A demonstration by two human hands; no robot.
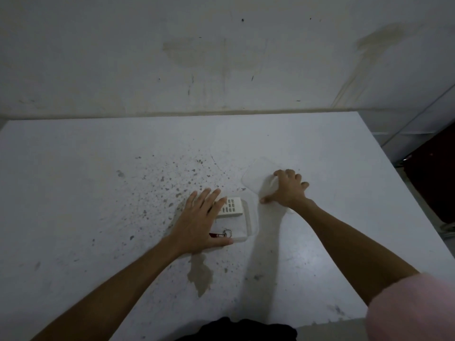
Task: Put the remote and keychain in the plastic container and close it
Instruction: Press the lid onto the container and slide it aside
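A clear plastic container (247,219) stands open on the white table. Inside it lie a white remote (232,206) with dark buttons and a red keychain (220,234) with a metal ring. My left hand (200,221) rests over the container's left side, fingers spread, thumb along its near edge, covering part of the remote. To the right, the translucent lid (256,174) lies flat on the table. My right hand (288,190) presses on the lid's near right part, fingers curled over it, thumb at its near edge.
The table (98,193) is speckled with dark spots left of the container and has a brownish stain (200,271) near the front. A stained wall (221,57) rises behind. A dark object (433,180) stands beyond the table's right edge.
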